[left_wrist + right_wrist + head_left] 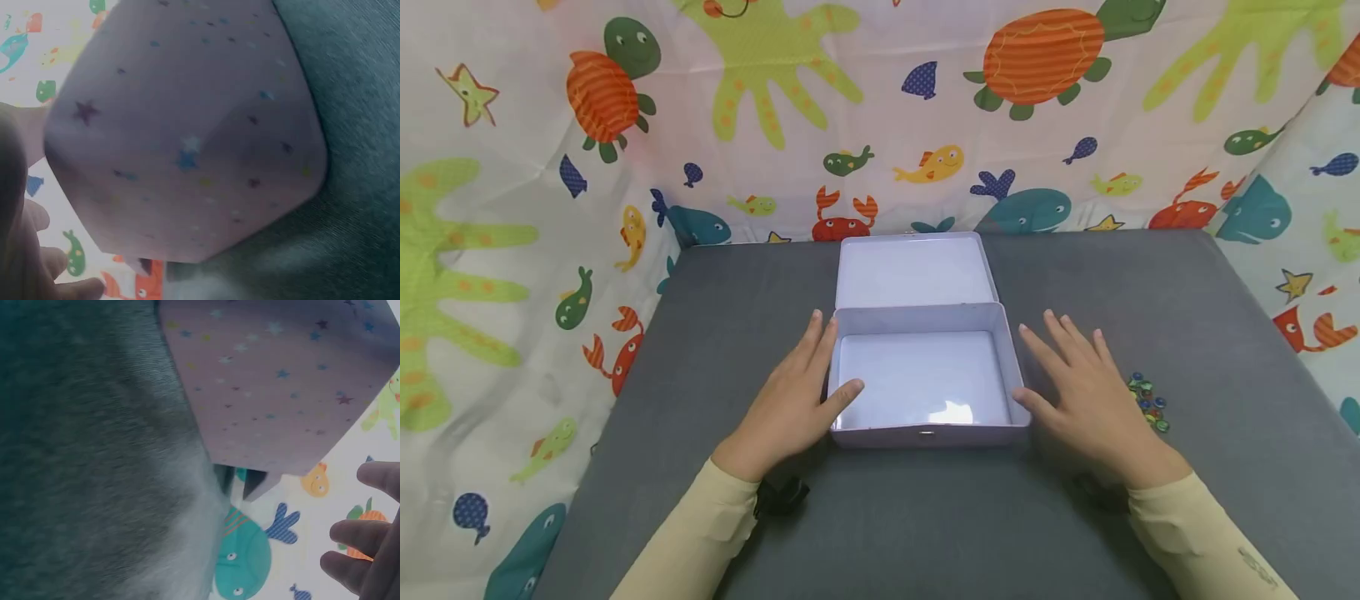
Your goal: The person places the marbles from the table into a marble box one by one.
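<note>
Both hands lie flat with straight fingers: left hand [790, 400] touches the open tin box [925, 429], right hand [1086, 400] just beside it. Glass beads [1148, 402] lie near the right hand on the grey table [1225, 333].

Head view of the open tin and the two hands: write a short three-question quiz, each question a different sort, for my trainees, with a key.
1. True or false: the tin stands open on the grey table, its lid lying back behind it.
2. Which hand is nearer the small heap of coloured beads? A the left hand; B the right hand.
3. Fill in: the inside of the tin holds ____.

Key
1. True.
2. B: the beads lie on the table just beyond the right hand, untouched.
3. Nothing; the tin's floor is bare. Both hands lie with fingers straight, one at each side of the tin, the left thumb on its front corner.
</note>
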Available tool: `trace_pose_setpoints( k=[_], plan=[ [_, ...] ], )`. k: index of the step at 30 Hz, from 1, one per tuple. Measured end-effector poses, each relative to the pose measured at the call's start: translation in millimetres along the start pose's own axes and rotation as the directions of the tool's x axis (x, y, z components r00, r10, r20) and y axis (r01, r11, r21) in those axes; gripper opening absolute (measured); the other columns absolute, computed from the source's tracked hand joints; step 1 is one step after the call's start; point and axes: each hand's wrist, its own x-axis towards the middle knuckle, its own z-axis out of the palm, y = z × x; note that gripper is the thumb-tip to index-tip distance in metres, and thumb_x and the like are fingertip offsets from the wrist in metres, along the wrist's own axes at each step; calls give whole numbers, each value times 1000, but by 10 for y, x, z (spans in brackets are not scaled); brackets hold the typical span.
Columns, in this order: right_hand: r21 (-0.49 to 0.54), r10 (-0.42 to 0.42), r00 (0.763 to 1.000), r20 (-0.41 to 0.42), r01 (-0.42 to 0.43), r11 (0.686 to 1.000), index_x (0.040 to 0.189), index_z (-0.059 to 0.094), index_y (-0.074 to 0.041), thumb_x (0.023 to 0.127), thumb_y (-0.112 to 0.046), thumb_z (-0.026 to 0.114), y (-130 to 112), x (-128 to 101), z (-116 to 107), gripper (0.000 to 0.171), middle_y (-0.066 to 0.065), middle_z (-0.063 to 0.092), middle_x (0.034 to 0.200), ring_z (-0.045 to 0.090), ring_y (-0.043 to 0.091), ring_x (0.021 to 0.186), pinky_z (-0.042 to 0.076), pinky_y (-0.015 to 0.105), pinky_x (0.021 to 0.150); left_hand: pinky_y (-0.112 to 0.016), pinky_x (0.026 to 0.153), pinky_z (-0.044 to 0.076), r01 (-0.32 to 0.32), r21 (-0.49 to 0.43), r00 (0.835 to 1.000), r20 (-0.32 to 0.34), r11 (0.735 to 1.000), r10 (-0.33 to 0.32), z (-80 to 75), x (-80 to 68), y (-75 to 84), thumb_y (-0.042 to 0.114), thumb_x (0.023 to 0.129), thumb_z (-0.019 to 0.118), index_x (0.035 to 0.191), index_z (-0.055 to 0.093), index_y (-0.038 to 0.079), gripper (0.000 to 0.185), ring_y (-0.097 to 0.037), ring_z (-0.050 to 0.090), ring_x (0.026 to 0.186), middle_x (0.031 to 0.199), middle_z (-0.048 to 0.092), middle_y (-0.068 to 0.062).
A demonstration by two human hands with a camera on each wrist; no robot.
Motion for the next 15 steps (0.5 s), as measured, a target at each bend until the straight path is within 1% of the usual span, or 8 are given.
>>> trace_pose_setpoints(
  k=[3,5,7,10,12,15],
  plan=[
    [17,4,1000,-11,-4,1000,166,35,-17,100,-47,67,59,-64,21,79,25,25,170,19,48,158,-3,64,126,-72,114,34,28,-39,999,24,999,-27,28,15,-29,71,100,49,171,2,25,97,-39,24,158,177,-6,-2],
    [27,12,1000,-10,-12,1000,166,35,-16,102,-46,64,90,-103,38,76,25,25,170,19,48,158,-4,64,127,-73,113,34,45,-56,998,39,997,-43,51,16,-51,72,100,48,171,1,24,98,-41,24,158,177,-7,-3],
    [33,26,1000,-9,-26,999,165,36,-16,104,-46,61,116,-143,58,72,25,25,170,18,47,158,-6,63,126,-71,117,30,57,-55,997,48,997,-54,75,16,-79,73,101,45,170,-1,22,98,-40,20,159,177,-8,-4],
    [38,44,999,-25,-43,998,164,39,-14,107,-43,56,155,-191,98,66,26,27,169,17,46,159,-7,64,126,-66,124,21,61,-61,997,53,996,-57,97,15,-111,69,104,41,170,-1,19,93,-34,13,162,177,-7,-5],
    [43,56,998,-41,-54,998,162,43,-13,109,-40,53,187,-214,131,60,26,29,168,18,46,159,-6,66,125,-63,126,17,57,-77,997,56,995,-53,113,12,-134,63,108,38,170,0,16,87,-30,9,163,177,-5,-5],
    [61,77,994,-77,-72,996,158,48,-10,111,-35,50,249,-252,171,53,28,34,165,24,47,157,-2,68,125,-57,128,17,62,-152,996,76,986,-51,131,6,-154,55,111,36,170,2,17,78,-22,7,163,177,-3,0]
  ],
)
